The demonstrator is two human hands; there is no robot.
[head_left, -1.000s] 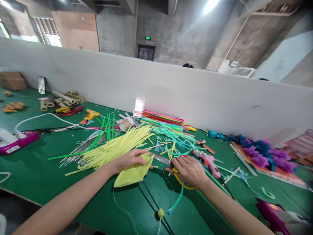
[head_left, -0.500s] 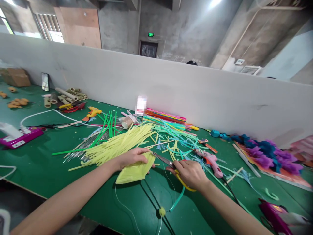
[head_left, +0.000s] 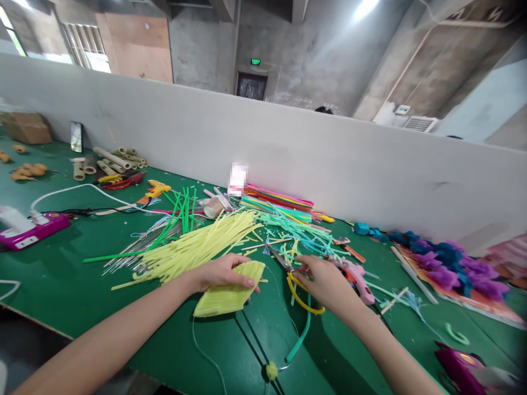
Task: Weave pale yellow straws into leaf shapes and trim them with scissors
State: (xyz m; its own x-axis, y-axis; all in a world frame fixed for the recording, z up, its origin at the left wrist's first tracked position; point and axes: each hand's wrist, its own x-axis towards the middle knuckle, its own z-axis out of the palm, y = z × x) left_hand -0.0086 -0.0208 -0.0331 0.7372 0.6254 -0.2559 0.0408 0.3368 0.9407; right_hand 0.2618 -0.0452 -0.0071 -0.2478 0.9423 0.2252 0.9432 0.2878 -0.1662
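Observation:
My left hand pinches a flat, leaf-shaped yellow piece of chenille stems laid side by side, thumb on top and fingertips behind. To its right, my right hand has its fingers on the yellow-handled scissors, whose blades point away from me, apart from the yellow piece. Part of the handles is hidden under the fingers. Below the piece, two thin dark rods or their shadows run to a small yellow ball. Close to that lies a short green stem.
Behind my left hand lies a heap of yellow chenille stems, with green stems beyond. A pink glue gun lies right of my right hand. Purple and blue fluffy pieces sit far right. A white partition borders the green table.
The scissors have moved off the yellow piece's edge, to the right and down toward the table, showing more of their handles. The yellow piece has tilted slightly in my left hand.

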